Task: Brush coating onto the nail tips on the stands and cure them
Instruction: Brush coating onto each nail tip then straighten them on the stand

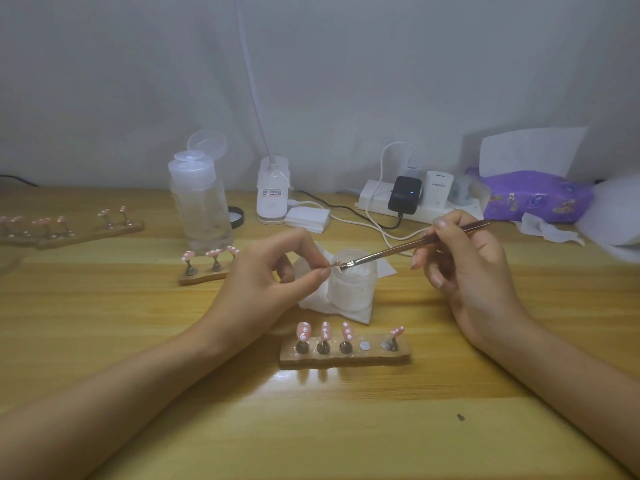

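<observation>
Where the yellow wooden desk (346, 427) lies nearest, a flat wooden stand (374, 358) is seen carrying four pink nail tips with white dots (325, 331) on metal pegs, with one seat left bare (a silver disc between the third and fourth pegs). Just beyond it, both forearms are laid in from the lower corners and the hands are brought together over a frosted glass jar (349, 289), which is set on a folded white tissue (311, 303).

A small pink nail tip (335, 262) is pinched between thumb and forefinger of the left hand (273, 275), the remaining fingers being curled behind. A slim rose-gold brush (398, 249) is gripped pen-fashion by the right hand (464, 268), and its bristles are laid at the held tip, above the jar's mouth.

Coating of this one tip is judged to be the step in hand. Thin, even strokes are called for, with the tip kept steady and the pinching fingers kept off the wet face (a smudge would be cured in for good).

Farther back, a second wooden stand (201, 279) with three dotted tips is placed just left of the left hand, with a clear plastic pump bottle (201, 202) behind it. A white lamp base (273, 199), a white power strip (381, 199) and a purple tissue pack (533, 195) are ranged along the wall; no curing light can be identified with certainty.
</observation>
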### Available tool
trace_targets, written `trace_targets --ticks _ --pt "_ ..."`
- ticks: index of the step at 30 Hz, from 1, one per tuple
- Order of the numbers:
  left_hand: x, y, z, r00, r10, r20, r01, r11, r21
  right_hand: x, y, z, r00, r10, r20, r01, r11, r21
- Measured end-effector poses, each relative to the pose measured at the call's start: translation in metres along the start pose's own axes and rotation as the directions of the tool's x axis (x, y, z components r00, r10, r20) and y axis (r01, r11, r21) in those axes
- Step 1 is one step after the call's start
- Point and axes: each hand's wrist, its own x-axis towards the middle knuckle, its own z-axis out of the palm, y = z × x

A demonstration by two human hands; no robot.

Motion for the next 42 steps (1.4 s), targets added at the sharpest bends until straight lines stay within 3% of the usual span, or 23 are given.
trace_targets --ticks 12,15,21,26,31,35,39,42 --pt "-0.001 -0.001 -0.001 1.000 -0.002 0.003 0.002 1.000 0.011 0.019 -0.014 -0.020 0.986 -0.011 -0.165 0.024 0.996 0.082" --pt "0.000 -0.002 -0.001 1.000 -0.003 0.004 0.003 1.000 0.010 0.017 -0.016 -0.018 0.995 -0.061 -0.076 0.070 0.991 0.116" --pt "-0.001 0.000 -0.001 1.000 0.002 0.002 -0.002 1.000 0.026 0.009 -0.014 -0.017 0.950 -0.241 0.199 0.254 0.966 -0.043" --pt "0.000 0.000 -0.001 1.000 0.005 0.007 -0.005 1.000 0.013 0.013 -0.014 -0.023 0.946 -0.277 0.171 0.284 0.958 -0.020" --pt "0.000 0.000 -0.001 1.000 0.003 0.005 -0.003 1.000 0.014 0.018 -0.014 -0.030 0.976 -0.214 0.044 0.213 0.977 0.028" --pt "-0.001 0.000 -0.001 1.000 -0.004 0.008 0.003 1.000 0.021 0.017 -0.011 -0.021 0.997 -0.062 -0.036 0.067 0.986 0.155" --pt "0.000 -0.001 -0.001 1.000 -0.002 -0.001 0.002 1.000 0.024 0.007 -0.002 -0.007 0.994 0.110 -0.020 -0.104 0.976 0.192" --pt "0.000 -0.001 0.000 1.000 0.002 -0.002 -0.002 1.000 0.018 0.003 0.001 -0.003 0.989 0.149 0.007 -0.148 0.971 0.186"
